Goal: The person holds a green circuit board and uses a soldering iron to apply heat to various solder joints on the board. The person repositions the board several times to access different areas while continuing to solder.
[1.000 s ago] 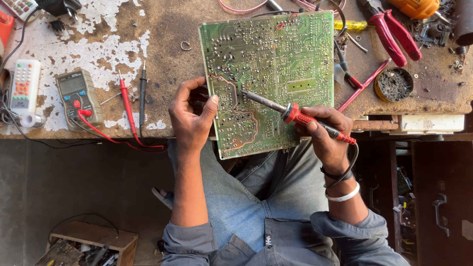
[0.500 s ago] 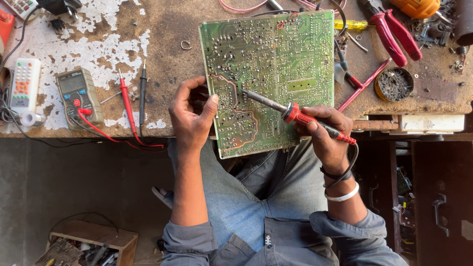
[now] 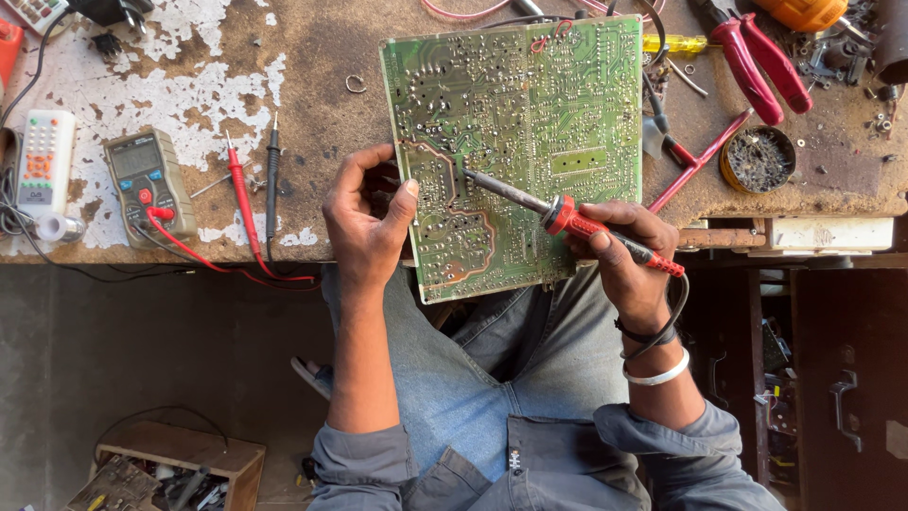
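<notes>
Circuit board (image 3: 530, 142), green and solder-side up, lies on the worn workbench (image 3: 312, 57) with its near edge jutting past the bench's front edge, over the person's lap. The left hand (image 3: 364, 222) grips the board's left edge, thumb on top and fingers curled beneath, pinching it steady. The right hand (image 3: 629, 255), at the board's lower right corner, holds a red-handled soldering iron (image 3: 567, 220) pen-fashion, fingers pressed together round the grip; its tip touches the board left of centre, just beside a copper-outlined patch. The iron's cord loops back past the wrist, which wears a white bangle (image 3: 662, 374).

Left of the board the bench has open room as far as two probes (image 3: 255, 189), one red and one black, lying side by side, with a multimeter (image 3: 147, 185) beyond them and a white remote control (image 3: 43, 156) further left still. A small metal ring (image 3: 356, 83) sits just off the board's upper left corner. Right of the board it is crowded (little room to slide that way): red-handled pliers (image 3: 757, 57), a yellow screwdriver handle (image 3: 676, 44) at the top right corner, a round tin (image 3: 757, 159) of dark residue, and a thin red rod (image 3: 700, 161) leaning between tin and board. Below the board's overhang, an open wooden box (image 3: 180, 464) stands on the floor well to the left.
</notes>
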